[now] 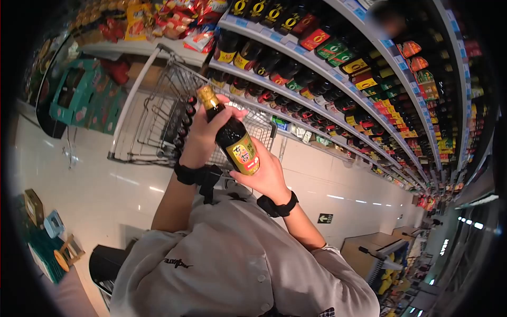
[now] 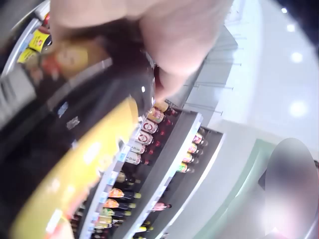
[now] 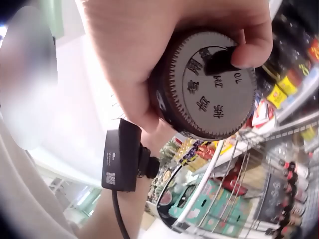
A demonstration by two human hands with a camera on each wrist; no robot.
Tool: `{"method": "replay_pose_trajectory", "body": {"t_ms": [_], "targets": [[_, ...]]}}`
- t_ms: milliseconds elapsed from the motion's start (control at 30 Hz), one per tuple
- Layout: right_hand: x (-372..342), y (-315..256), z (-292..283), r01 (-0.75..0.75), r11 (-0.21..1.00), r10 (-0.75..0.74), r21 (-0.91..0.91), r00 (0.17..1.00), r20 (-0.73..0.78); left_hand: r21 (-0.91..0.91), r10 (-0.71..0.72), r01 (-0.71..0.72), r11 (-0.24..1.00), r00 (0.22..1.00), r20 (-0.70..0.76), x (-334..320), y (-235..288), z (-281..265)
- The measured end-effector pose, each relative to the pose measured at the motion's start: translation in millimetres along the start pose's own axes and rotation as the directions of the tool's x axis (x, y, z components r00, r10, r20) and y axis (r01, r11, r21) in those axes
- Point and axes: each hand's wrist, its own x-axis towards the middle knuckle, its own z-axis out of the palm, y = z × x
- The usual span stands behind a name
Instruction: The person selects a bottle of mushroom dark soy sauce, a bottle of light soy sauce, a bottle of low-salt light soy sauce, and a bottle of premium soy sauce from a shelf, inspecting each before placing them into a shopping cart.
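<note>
A dark sauce bottle [image 1: 240, 145] with a yellow label and gold-wrapped top is held tilted in front of the chest, over the near side of a shopping cart. My left hand [image 1: 199, 137] grips its upper part, thumb across the shoulder below the gold top. Around the lower end curls my right hand [image 1: 268, 177], its palm side against the label's edge. From the right wrist, the bottle's round base [image 3: 212, 94] faces the camera with embossed characters, and fingers wrap its rim. In the left wrist view the bottle's yellow label [image 2: 84, 164] is close and blurred.
The wire shopping cart [image 1: 136, 90] holds a row of dark bottles [image 1: 185, 119]. Long shelves [image 1: 296, 50] of bottled sauces run along the far side and to the right. Green boxes [image 1: 84, 95] stand beyond the cart handle, and snack bags [image 1: 182, 21] lie on a ledge.
</note>
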Motion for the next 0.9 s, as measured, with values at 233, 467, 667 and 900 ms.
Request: {"method": "replay_pose_trajectory", "body": {"t_ms": [233,467,667,900], "targets": [[3.8,21.8,18.2,-0.323,0.607,-0.151,0.726,0.85,0.504,-0.035,0.16,-0.167,0.985,0.976,-0.146,-36.1,23.8,-10.8],[-7.3,26.6,-9.9,-0.298,0.615,-0.255,0.73,0.801,0.541,-0.096,0.218,-0.242,0.965,0.953,-0.212,-51.0,17.7,22.3],[-28.7,53.2,-35.9,-0.055,0.746,-0.301,0.664,0.861,0.41,-0.163,0.223,-0.255,0.953,0.956,-0.193,-56.2,-2.7,60.7],[-48.0,59.3,-75.5,-0.033,0.676,-0.32,0.737,0.887,0.333,-0.119,0.253,-0.263,0.957,0.963,-0.089,-51.9,-14.2,104.0]]}}
